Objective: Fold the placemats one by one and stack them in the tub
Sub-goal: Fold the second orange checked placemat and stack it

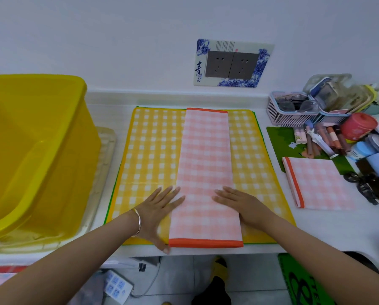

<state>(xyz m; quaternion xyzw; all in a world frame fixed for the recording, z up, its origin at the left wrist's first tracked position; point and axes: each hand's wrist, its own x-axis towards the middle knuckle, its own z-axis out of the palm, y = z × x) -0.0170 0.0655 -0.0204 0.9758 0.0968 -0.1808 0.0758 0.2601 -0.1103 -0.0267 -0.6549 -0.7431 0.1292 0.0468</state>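
A pink checked placemat point(206, 155) with orange end bands lies folded into a long narrow strip, running front to back. Under it a yellow checked placemat point(149, 146) is spread flat on the white counter. My left hand point(160, 213) rests flat on the strip's near left edge, fingers apart. Flat on the near right edge of the strip lies my right hand point(239, 204). A second pink placemat point(320, 183), folded small, lies to the right. The yellow tub point(58, 137) stands at the left and looks empty.
A pink basket point(291, 113) and a clutter of tubes, a red tin point(357, 126) and boxes fill the right back corner on a green mat point(280, 137). A wall socket plate point(232, 63) is behind. A clear lid point(105, 155) lies under the tub. A power strip point(118, 287) lies on the floor.
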